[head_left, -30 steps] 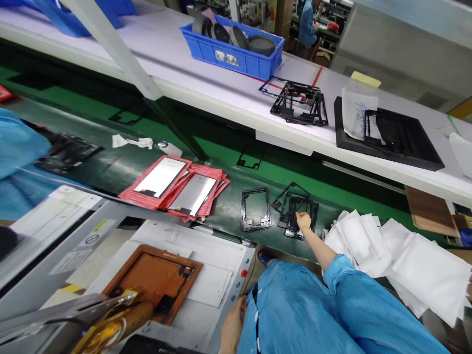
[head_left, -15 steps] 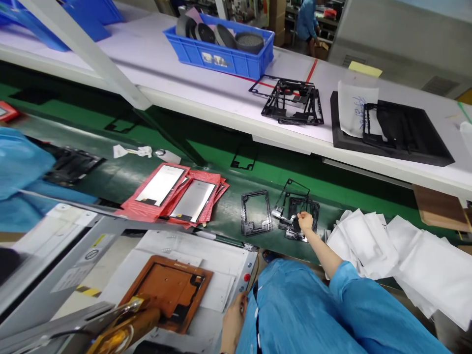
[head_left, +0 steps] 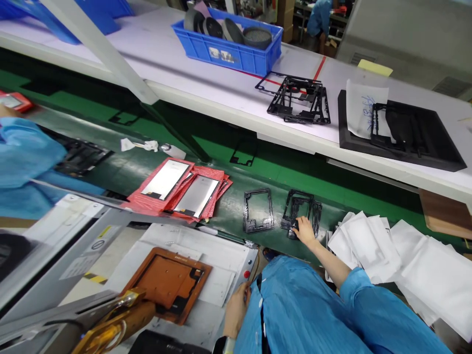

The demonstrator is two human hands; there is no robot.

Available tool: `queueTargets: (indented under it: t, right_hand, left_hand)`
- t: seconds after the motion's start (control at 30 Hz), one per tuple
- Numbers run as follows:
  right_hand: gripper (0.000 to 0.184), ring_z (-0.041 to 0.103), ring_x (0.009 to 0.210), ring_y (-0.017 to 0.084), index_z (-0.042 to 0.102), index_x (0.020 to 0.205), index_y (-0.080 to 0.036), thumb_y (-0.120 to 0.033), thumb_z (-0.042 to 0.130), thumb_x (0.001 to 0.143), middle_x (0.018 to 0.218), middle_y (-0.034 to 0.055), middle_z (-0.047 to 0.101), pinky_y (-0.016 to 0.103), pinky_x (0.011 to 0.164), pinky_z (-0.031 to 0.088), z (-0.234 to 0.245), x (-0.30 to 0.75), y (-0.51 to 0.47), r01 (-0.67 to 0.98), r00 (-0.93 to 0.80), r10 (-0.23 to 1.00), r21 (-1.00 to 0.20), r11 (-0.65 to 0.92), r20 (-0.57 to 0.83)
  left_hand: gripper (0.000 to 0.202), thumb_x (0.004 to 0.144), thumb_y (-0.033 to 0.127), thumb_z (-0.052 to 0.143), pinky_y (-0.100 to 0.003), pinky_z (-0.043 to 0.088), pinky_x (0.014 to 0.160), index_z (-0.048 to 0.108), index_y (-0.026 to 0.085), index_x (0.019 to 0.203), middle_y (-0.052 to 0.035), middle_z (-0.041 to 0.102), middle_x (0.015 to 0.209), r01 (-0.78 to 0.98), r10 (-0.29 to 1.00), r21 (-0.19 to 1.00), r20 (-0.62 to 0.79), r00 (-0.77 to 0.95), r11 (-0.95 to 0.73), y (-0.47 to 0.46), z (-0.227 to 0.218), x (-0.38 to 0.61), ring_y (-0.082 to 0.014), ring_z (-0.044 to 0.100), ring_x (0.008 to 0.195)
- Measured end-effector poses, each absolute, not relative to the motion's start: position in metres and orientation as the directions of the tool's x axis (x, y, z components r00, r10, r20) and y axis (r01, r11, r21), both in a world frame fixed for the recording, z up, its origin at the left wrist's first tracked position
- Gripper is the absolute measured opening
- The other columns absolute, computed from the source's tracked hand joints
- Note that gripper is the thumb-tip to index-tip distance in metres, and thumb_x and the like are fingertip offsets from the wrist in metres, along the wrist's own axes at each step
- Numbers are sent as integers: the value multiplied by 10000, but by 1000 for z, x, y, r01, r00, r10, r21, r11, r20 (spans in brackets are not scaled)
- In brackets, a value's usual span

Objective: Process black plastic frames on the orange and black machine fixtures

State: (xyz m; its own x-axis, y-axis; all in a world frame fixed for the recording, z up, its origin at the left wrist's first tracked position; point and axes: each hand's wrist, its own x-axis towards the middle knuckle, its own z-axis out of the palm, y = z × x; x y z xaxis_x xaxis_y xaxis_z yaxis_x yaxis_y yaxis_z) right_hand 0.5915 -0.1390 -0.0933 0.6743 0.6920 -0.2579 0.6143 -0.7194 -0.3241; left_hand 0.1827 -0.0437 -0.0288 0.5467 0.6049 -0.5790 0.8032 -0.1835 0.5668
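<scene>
My right hand (head_left: 305, 230) is over a small pile of black plastic frames (head_left: 298, 196) on the green belt, its fingers closed at the near edge of one frame. Another black plastic frame (head_left: 258, 227) lies flat to the left of the pile, apart from it. Low in the picture, my left hand (head_left: 237, 309) is beside the grey machine's corner, close to a red button (head_left: 247, 274). Its fingers are curled, and whatever may be in them is hidden.
Screens on red bubble-wrap sleeves (head_left: 221, 177) lie left of the frames; white sheets (head_left: 368, 241) lie right. An orange-brown fixture (head_left: 173, 280) sits in the machine. The shelf (head_left: 206, 103) above bears a blue bin (head_left: 228, 54) and more frames. A co-worker's blue sleeve (head_left: 29, 147) is at left.
The tilted black frame at my right hand now lies down on the pile. My left hand stays by the machine. At far left, the co-worker's arm has moved up to a red-wrapped screen.
</scene>
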Motion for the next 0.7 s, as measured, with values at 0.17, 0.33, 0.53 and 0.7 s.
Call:
queueTargets:
  t: [0.17, 0.33, 0.53, 0.7]
  right_hand:
    - [205, 576, 1261, 323, 740, 1104, -145, -119, 745, 901, 1175, 185, 748, 414, 1158, 412, -96, 594, -121, 744, 512, 771, -253, -619, -378]
    - [204, 599, 1227, 281, 766, 1079, -143, -75, 597, 989, 1191, 175, 745, 359, 1135, 428, -85, 609, -120, 813, 406, 814, -242, -529, -414]
    - [211, 597, 1223, 272, 764, 1150, -171, -160, 578, 1051, 1197, 146, 729, 341, 1078, 460, -65, 605, -143, 839, 361, 842, -254, -481, -401]
    - [246, 610, 1218, 287, 775, 1181, -169, -165, 571, 1044, 1200, 154, 734, 350, 1086, 464, -59, 588, -178, 844, 356, 837, -241, -479, -416]
  left_hand:
    - [473, 1012, 466, 379, -418, 593, 997, 739, 234, 1214, -94, 818, 1225, 797, 623, 582, -566, 540, -162, -51, -28, 182, -312, 769, 1139]
    - [485, 1032, 478, 363, -443, 589, 992, 726, 230, 1238, -105, 809, 1248, 808, 650, 576, -570, 504, -121, -65, -32, 173, -327, 758, 1148]
    - [498, 1033, 471, 349, -448, 572, 1041, 712, 217, 1260, -119, 803, 1257, 793, 656, 602, -560, 506, -98, -69, -40, 169, -332, 756, 1162]
    - [470, 1050, 451, 353, -418, 558, 1023, 712, 226, 1252, -117, 799, 1267, 763, 653, 635, -526, 545, -125, -66, -36, 171, -321, 751, 1164]
